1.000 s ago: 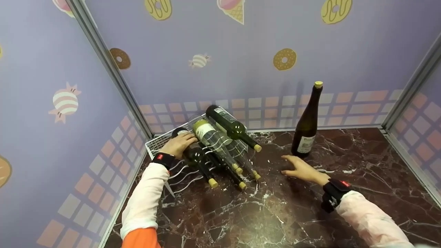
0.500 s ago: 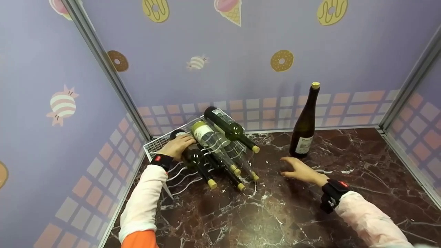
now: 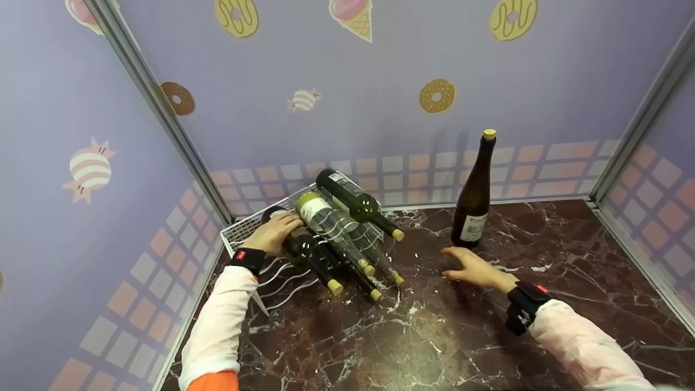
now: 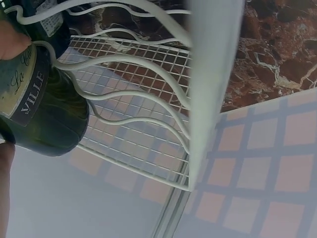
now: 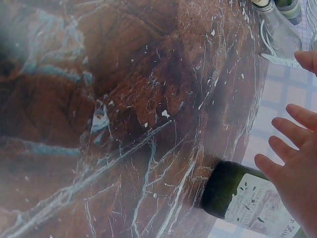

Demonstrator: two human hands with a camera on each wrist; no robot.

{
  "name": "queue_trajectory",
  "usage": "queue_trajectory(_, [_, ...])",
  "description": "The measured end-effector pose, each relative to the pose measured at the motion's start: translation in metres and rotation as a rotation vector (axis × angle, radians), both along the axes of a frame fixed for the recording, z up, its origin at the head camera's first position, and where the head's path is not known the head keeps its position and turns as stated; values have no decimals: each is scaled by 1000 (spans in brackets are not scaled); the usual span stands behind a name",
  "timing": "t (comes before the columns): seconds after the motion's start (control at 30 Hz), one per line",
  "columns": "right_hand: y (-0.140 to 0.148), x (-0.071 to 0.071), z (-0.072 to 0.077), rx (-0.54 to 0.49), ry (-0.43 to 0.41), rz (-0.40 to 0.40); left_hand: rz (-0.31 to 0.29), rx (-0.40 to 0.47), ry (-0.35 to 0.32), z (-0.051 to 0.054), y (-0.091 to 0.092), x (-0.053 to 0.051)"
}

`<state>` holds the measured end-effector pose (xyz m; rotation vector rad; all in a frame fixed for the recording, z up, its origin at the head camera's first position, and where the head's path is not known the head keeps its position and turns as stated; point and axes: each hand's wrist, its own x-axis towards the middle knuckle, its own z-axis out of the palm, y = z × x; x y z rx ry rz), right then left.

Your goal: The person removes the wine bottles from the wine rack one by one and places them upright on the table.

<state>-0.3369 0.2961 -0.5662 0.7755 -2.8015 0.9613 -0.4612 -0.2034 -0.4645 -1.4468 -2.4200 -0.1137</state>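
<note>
My left hand (image 3: 274,233) grips a dark green wine bottle (image 3: 297,244) near its base, at the left of a white wire wine rack (image 3: 239,234). In the left wrist view, fingers show on both sides of the labelled wine bottle (image 4: 54,114). Its yellow-corked neck slants toward the front right. Beside it on the rack lie several other corked bottles, among them a clear bottle (image 3: 331,222) and a green bottle (image 3: 355,201). My right hand (image 3: 478,269) holds nothing, fingers apart, just in front of a tall brown bottle (image 3: 472,203) standing upright.
The brown marbled tabletop (image 3: 402,347) carries small white flecks. A patterned back wall (image 3: 369,125) stands close behind the rack and the upright bottle. Another wall (image 3: 125,217) runs along the left side, with a metal corner post (image 3: 179,141) behind the rack.
The head view has turned slightly, so the scene sits a little further left. The gripped bottle's cork end has shifted slightly right relative to its neighbours. My right hand stays near the upright bottle.
</note>
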Motion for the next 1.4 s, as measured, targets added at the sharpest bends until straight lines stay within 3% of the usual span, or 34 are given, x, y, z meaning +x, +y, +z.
queue_trajectory(0.13, [0, 1, 2, -4, 10, 4, 20, 57, 12, 7, -2, 4])
queue_trajectory(0.3, [0, 3, 5, -12, 2, -13, 64, 91, 62, 25, -3, 11])
queue_trajectory(0.43, [0, 5, 6, -6, 4, -1, 95, 143, 62, 39, 2, 23])
queue_trajectory(0.63, [3, 5, 10, -22, 10, 8, 104, 299, 26, 53, 19, 47])
queue_trajectory(1.0, [5, 8, 17, -16, -17, -10, 104, 605, -51, 57, 57, 86])
queue_trajectory(1.13, [5, 8, 19, -14, -24, -20, 126, 743, -161, 59, 70, 104])
queue_trajectory(1.27, [5, 8, 20, -11, -24, -23, 138, 888, -341, 57, 83, 122])
queue_trajectory(1.4, [6, 9, 21, -14, -20, -28, 90, 997, -515, 60, 94, 145])
